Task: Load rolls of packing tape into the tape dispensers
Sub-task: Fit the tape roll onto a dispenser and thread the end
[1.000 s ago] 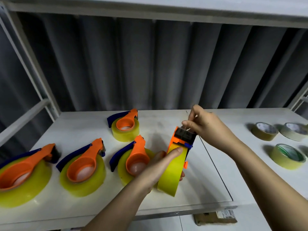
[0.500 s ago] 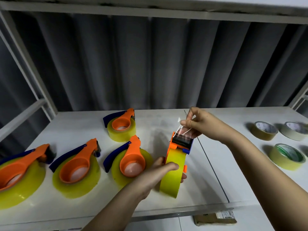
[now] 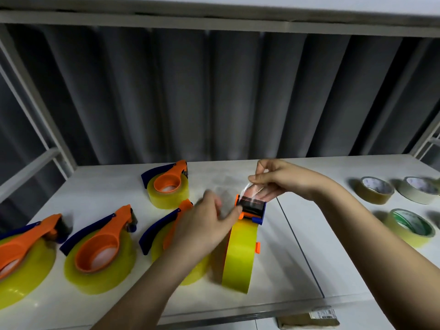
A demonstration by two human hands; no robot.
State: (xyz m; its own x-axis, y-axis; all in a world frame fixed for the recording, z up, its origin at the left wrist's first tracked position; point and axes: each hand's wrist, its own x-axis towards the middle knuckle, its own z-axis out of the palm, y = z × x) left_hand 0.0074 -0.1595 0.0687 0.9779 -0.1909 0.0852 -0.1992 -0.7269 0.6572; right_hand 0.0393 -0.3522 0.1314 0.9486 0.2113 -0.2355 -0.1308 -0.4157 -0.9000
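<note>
A yellow tape roll (image 3: 240,253) stands on edge on the white table (image 3: 295,265), loaded in an orange and blue dispenser (image 3: 252,208) whose cutter head points up. My right hand (image 3: 285,182) pinches the clear tape end (image 3: 250,192) and holds it stretched just above the cutter head. My left hand (image 3: 204,225) is blurred beside the head, fingers spread, with its thumb tip at the head's orange left side. It no longer wraps the roll.
Several loaded orange dispensers lie flat at the left: one at the back (image 3: 166,186), one in the middle (image 3: 100,248), one at the far left (image 3: 21,253), one behind my left hand (image 3: 159,229). Three spare rolls (image 3: 375,190) (image 3: 419,190) (image 3: 409,226) sit at the right.
My left hand let go of the roll's rim and rose to the dispenser head. My right hand drew the clear tape end further out over the cutter.
</note>
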